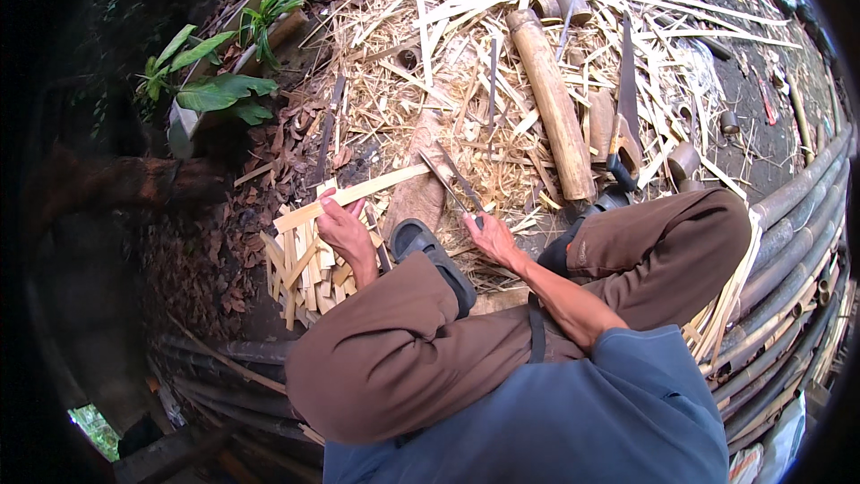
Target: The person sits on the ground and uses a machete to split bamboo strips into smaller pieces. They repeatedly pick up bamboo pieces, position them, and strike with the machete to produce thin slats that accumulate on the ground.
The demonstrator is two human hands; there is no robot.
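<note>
My left hand [348,235] is closed around a flat pale strip of split bamboo [369,188]. The strip points up to the right, and its far end meets the blades in my other hand. My right hand [493,239] grips a metal tool with two long narrow blades [459,181], much like large scissors; its handle is mostly covered by my fingers. Under the blades lies a worn wooden block [419,204]. Beside my left hand is a pile of short cut bamboo strips [307,271] on the ground.
Shavings [385,81] cover the ground ahead. A thick bamboo pole [554,108] lies right of centre, next to a handsaw [626,99] with a dark handle. Dark bamboo poles [793,215] are stacked at the right. Green leaves [215,90] grow at the upper left.
</note>
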